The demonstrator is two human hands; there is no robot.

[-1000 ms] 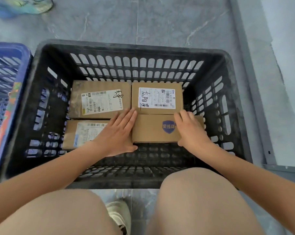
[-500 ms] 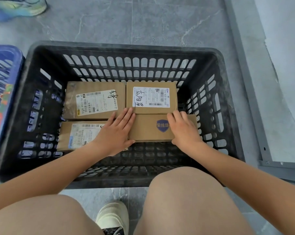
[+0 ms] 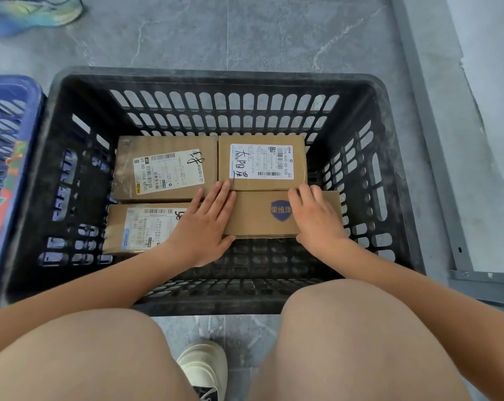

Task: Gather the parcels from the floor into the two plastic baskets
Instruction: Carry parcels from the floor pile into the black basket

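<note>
A black plastic basket [image 3: 216, 75] stands on the floor in front of my knees, with four brown cardboard parcels lying flat in it. Two labelled parcels sit at the back, one on the left [image 3: 164, 169] and one on the right [image 3: 262, 163]. A third labelled parcel [image 3: 138, 227] lies near left. The near right parcel [image 3: 259, 215] bears a blue shield logo. My left hand [image 3: 204, 227] lies with straight fingers over its left end, thumb along its near edge. My right hand [image 3: 317, 221] rests on its right end. The basket's near strip holds no parcel.
A blue plastic basket [image 3: 10, 91] stands against the black one's left side, mostly out of frame. A colourful shoe [image 3: 34, 10] is on the grey floor at the far left. A grey metal frame [image 3: 436, 169] runs along the right. My own shoe [image 3: 204, 369] shows between my knees.
Both hands stay on the ends of the logo parcel, which has not visibly shifted among the others. Only the view has drifted a little.
</note>
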